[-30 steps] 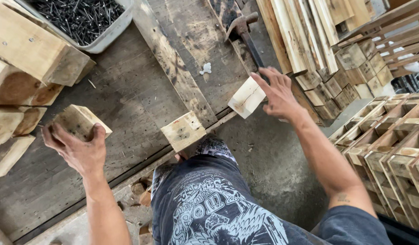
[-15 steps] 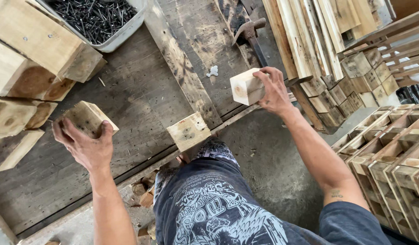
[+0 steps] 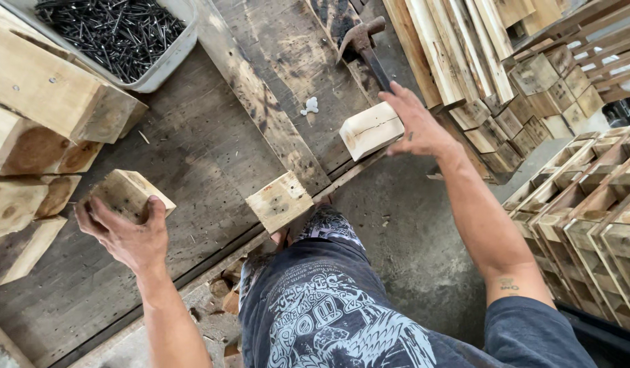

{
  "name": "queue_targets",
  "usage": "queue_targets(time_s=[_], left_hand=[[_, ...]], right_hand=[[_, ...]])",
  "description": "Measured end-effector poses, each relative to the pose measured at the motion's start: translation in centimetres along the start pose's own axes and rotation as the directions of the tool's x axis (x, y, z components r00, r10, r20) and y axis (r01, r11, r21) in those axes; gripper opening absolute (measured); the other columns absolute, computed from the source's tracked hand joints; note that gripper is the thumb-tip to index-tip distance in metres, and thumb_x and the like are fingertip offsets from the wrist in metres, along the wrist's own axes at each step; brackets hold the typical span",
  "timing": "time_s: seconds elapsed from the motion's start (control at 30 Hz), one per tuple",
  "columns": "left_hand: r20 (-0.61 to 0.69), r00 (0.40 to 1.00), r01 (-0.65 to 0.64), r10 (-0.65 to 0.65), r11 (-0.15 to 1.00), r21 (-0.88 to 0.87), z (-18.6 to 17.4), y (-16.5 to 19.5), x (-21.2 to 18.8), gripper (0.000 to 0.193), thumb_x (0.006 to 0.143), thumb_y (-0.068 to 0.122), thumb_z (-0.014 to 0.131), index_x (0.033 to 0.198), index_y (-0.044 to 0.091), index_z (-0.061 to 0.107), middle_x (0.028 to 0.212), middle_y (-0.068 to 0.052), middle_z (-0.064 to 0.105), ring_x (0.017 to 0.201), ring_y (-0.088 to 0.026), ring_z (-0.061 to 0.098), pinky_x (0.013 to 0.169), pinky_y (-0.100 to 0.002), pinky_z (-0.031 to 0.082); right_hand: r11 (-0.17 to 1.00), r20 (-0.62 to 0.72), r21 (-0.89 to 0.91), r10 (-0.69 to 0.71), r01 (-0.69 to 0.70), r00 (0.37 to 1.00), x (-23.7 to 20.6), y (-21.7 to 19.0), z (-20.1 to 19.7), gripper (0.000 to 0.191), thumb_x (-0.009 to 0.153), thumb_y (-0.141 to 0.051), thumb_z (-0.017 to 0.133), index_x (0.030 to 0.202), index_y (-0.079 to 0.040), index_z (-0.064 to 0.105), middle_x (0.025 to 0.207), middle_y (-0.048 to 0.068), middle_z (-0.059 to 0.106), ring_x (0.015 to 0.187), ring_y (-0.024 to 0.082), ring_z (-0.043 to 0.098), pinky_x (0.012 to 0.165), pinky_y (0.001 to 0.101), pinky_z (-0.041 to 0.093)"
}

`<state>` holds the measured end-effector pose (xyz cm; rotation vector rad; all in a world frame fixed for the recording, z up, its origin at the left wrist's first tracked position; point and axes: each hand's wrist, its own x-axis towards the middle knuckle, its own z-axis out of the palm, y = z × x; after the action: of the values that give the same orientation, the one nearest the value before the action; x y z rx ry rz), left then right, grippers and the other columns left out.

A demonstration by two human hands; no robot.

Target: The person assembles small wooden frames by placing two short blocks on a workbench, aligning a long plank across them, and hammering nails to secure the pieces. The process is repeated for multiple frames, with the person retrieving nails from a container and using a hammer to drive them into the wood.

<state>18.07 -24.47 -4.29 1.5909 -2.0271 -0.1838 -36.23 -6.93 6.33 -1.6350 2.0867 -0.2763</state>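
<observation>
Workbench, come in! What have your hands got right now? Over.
Left hand gripping a wood block. Right hand holding another block at bench edge. Third block between them; hammer beyond. Over.

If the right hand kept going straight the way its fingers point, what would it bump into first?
The right hand already holds a pale wood block, and its fingers point up and away over the workbench. Probably the hammer just beyond the fingertips comes first, though depth is hard to judge from above.
</observation>
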Motion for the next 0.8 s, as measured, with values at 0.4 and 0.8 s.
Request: queue_targets(time_s=[0.4,0.8], left_hand=[[0.027,0.998,0.058,-0.057,0.998,-0.026,0.1,0.1,0.5,0.086,0.092,0.046,0.082,0.146,0.0,0.033,0.152,-0.027,0.027,0.147,-0.05,0.044,0.105,-0.061,0.059],[0.122,0.99,0.098,-0.072,0.968,-0.23,-0.9,0.2,1.2,0.099,0.075,0.031,0.09,0.153,0.003,0.035,0.156,-0.023,0.033,0.148,-0.043,0.038,0.108,-0.062,0.054]], right_hand=[[0.998,0.176,-0.067,0.01,0.002,0.984,0.8,0.7,0.0,0.098,0.062,0.017,0.07,0.149,-0.026,0.052,0.164,0.005,0.037,0.148,0.031,0.039,0.116,0.0421,0.032],[0.973,0.252,-0.166,-0.113,0.158,0.961,2.1,-0.2,-0.3,0.09,0.061,0.007,0.077,0.145,-0.015,0.053,0.152,0.011,0.052,0.137,0.036,0.051,0.116,0.0425,0.04]])
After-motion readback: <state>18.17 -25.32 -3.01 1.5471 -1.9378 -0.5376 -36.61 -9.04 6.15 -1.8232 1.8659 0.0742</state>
